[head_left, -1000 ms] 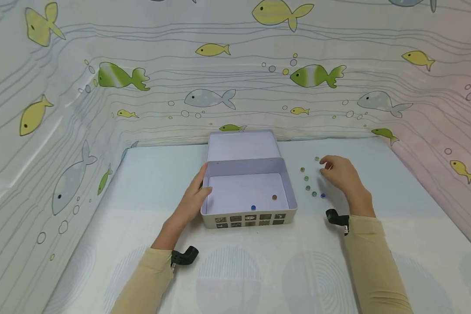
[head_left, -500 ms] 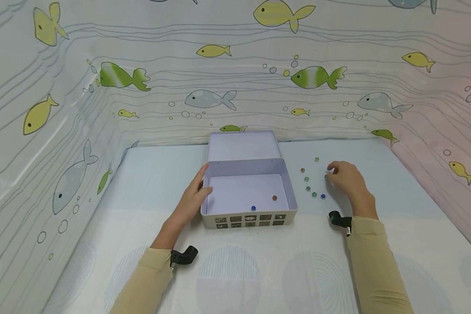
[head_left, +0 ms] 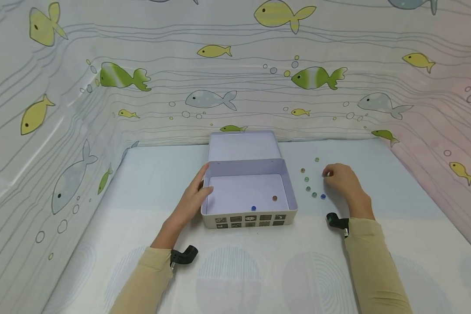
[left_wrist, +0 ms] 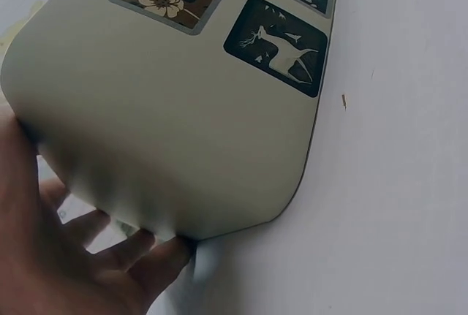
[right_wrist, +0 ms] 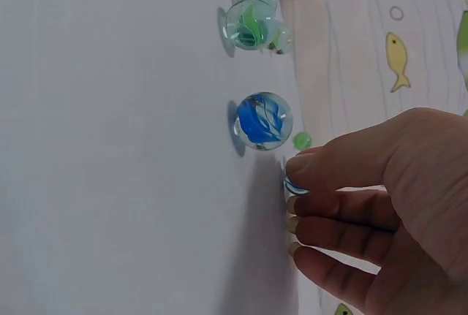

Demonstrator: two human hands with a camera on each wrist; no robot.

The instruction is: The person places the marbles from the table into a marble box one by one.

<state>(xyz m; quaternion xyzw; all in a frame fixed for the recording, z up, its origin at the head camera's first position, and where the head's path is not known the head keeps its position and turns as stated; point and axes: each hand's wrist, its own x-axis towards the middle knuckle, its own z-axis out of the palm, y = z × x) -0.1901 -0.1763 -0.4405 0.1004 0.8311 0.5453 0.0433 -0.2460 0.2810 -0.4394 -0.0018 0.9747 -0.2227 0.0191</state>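
A small marble (right_wrist: 295,184) is pinched between the thumb and the fingertips (right_wrist: 306,163) of the right hand (head_left: 343,181); only a blue-edged sliver of it is seen, just above the table (head_left: 161,174). A blue marble (right_wrist: 263,120) lies just beside these fingertips, not touched, and a green marble (right_wrist: 249,23) lies further away. The left hand (head_left: 191,200) is laid against the left wall of the open tin box (head_left: 249,218), with relaxed fingers (left_wrist: 124,245) pressed on its side. Inside the box a blue and a brown marble are seen.
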